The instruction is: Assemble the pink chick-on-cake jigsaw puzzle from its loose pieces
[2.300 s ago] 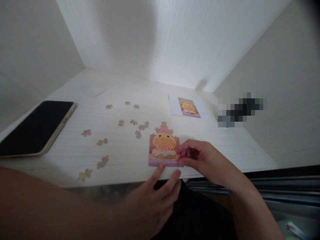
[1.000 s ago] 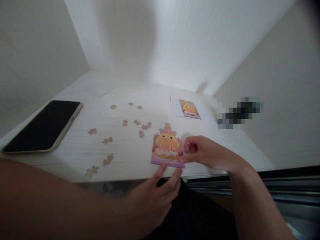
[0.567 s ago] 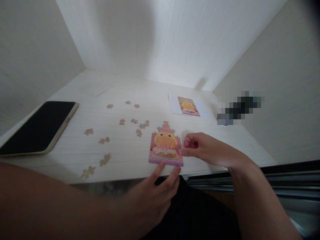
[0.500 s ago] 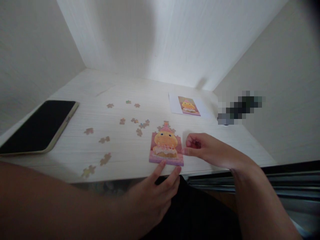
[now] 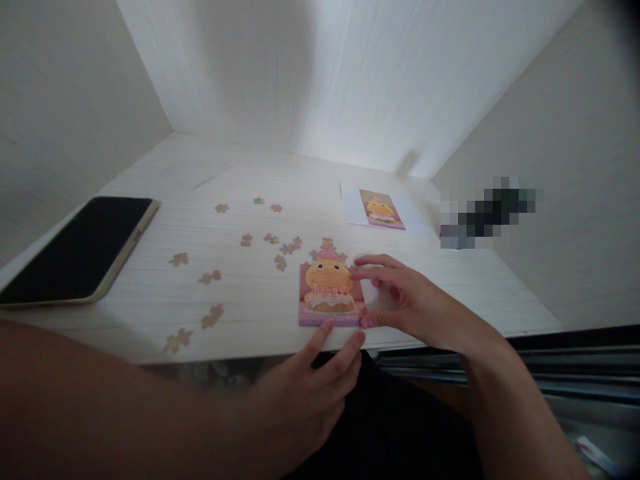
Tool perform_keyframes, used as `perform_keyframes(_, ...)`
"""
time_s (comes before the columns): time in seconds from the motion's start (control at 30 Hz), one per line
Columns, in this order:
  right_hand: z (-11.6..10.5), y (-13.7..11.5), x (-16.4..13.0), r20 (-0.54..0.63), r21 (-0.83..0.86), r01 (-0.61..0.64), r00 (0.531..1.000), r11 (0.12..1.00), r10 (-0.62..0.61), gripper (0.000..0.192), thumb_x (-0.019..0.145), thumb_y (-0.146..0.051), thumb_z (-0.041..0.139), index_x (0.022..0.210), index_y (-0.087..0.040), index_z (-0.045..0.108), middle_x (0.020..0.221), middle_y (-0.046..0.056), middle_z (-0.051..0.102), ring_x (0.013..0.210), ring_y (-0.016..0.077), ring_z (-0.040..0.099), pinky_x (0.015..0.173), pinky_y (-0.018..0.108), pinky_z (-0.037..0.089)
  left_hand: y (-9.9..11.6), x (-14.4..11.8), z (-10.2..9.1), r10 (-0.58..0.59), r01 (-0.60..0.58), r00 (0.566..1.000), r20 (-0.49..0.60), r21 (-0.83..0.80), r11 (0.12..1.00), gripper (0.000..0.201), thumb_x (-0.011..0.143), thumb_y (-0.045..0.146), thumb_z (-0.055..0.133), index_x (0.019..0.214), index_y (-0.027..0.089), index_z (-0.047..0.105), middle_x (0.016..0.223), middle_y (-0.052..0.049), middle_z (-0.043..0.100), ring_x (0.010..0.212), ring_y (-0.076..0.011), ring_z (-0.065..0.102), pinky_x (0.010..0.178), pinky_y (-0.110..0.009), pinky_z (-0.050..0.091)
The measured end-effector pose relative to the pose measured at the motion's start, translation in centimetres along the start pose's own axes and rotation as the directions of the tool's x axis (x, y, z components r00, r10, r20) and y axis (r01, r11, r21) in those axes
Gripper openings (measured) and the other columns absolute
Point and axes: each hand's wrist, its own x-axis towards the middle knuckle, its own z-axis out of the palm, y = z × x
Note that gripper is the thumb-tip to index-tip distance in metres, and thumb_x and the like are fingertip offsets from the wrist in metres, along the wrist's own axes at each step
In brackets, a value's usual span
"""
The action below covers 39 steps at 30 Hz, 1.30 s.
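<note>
A partly joined jigsaw puzzle (image 5: 327,287) lies near the table's front edge, showing a yellow figure with a pink party hat and a cake with candles. Its upper edge is uneven, with knobs sticking out. My left hand (image 5: 320,380) rests with fingers apart, fingertips at the puzzle's lower edge. From the right, my right hand (image 5: 400,293) has its fingers spread, the fingertips on the puzzle's right side and the thumb near its lower right corner. Loose puzzle pieces (image 5: 213,316) are scattered to the left, several of them in small clusters.
A tablet (image 5: 75,250) with a dark screen lies at the left. Behind the puzzle is a white sheet with a printed reference picture (image 5: 383,210). A pixelated dark object (image 5: 487,213) stands at the right. Pale walls enclose the table (image 5: 280,327) on three sides.
My right hand has opened from a curled pinch and laid its fingers along the puzzle's right side. The puzzle has turned slightly, its top shifting left. My left hand stays almost still.
</note>
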Motion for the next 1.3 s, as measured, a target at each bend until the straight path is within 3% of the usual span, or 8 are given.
perform_keyframes(0.27,0.1,-0.4,0.4,0.023,0.067,-0.009,1.0,0.998,0.007,0.019,0.079,-0.029,0.081,0.098,-0.028,0.077,0.134,0.004,0.057,0.123,0.0243,0.056,0.108,0.037,0.042,-0.2,0.1,-0.1,-0.026,0.025,1.0,-0.01,-0.031,0.999,0.028,0.09,0.046,0.058,0.104,0.029,0.075,0.143,-0.002,0.055,0.145,-0.034,0.032,0.118,-0.056,0.018)
perform_keyframes(0.4,0.3,-0.2,0.5,0.009,0.053,0.009,1.0,0.999,-0.009,0.015,0.079,-0.029,0.08,0.093,-0.026,0.077,0.13,0.005,0.057,0.121,0.0246,0.056,0.109,0.04,0.041,-0.2,0.2,-0.3,-0.027,0.027,1.0,-0.005,-0.018,0.999,0.026,0.089,0.046,0.059,0.103,0.03,0.075,0.143,-0.002,0.055,0.144,-0.0335,0.033,0.116,-0.057,0.021)
perform_keyframes(0.57,1.0,0.0,0.6,-0.065,0.085,0.003,0.998,0.996,0.003,0.033,0.082,-0.028,0.076,0.114,-0.027,0.072,0.127,0.007,0.055,0.101,0.0199,0.058,0.087,0.035,0.051,-0.2,0.2,-0.1,-0.021,0.021,1.0,-0.009,-0.024,0.999,0.028,0.091,0.045,0.056,0.106,0.029,0.074,0.143,-0.002,0.055,0.145,-0.0345,0.032,0.116,-0.058,0.021)
perform_keyframes(0.7,1.4,0.0,0.6,-0.081,0.019,-0.031,0.996,0.999,0.033,0.051,0.08,-0.024,0.077,0.129,-0.028,0.063,0.125,0.007,0.053,0.095,0.0184,0.054,0.086,0.034,0.049,-0.2,0.0,-0.3,-0.017,0.017,1.0,0.008,-0.009,1.0,0.03,0.093,0.041,0.052,0.11,0.028,0.074,0.144,-0.004,0.053,0.147,-0.0371,0.028,0.117,-0.06,0.019)
perform_keyframes(0.8,1.6,-0.2,0.5,-0.076,-0.006,-0.04,0.996,0.999,0.04,0.047,0.083,-0.029,0.074,0.129,-0.027,0.063,0.125,0.008,0.053,0.092,0.019,0.054,0.085,0.036,0.049,-0.2,-0.1,-0.3,0.0,0.0,1.0,0.011,-0.001,1.0,0.033,0.097,0.037,0.046,0.113,0.029,0.073,0.142,-0.003,0.055,0.147,-0.0363,0.03,0.116,-0.059,0.026)
perform_keyframes(0.93,2.0,0.0,0.8,-0.114,-0.044,-0.063,0.992,0.997,0.058,0.039,0.088,-0.035,0.069,0.126,-0.027,0.064,0.122,0.008,0.057,0.088,0.0202,0.056,0.079,0.038,0.051,-0.3,-0.2,1.2,-0.001,0.021,0.99,-0.141,0.141,0.99,0.04,0.101,0.033,0.037,0.126,0.022,0.067,0.141,-0.003,0.058,0.145,-0.0311,0.035,0.108,-0.051,0.04)
perform_keyframes(1.1,2.4,0.3,1.5,-0.24,-0.059,-0.072,0.969,0.996,0.056,0.038,0.087,-0.038,0.067,0.123,-0.025,0.065,0.112,0.009,0.064,0.084,0.0217,0.06,0.068,0.036,0.052,-0.6,-0.4,2.8,0.013,0.056,0.948,-0.317,0.206,0.977,0.034,0.1,0.033,0.043,0.112,0.025,0.073,0.127,0.001,0.067,0.138,-0.0285,0.046,0.112,-0.046,0.038)
perform_keyframes(1.3,1.7,-0.6,4.4,-0.423,-0.236,-0.141,0.906,0.961,0.029,0.028,0.087,-0.034,0.062,0.11,-0.021,0.071,0.095,0.008,0.073,0.08,0.0241,0.067,0.067,0.038,0.052,-0.5,0.0,3.2,0.026,0.038,0.928,-0.371,0.163,0.986,0.036,0.098,0.039,0.045,0.106,0.023,0.076,0.121,0.0,0.07,0.134,-0.0316,0.051,0.115,-0.048,0.035)
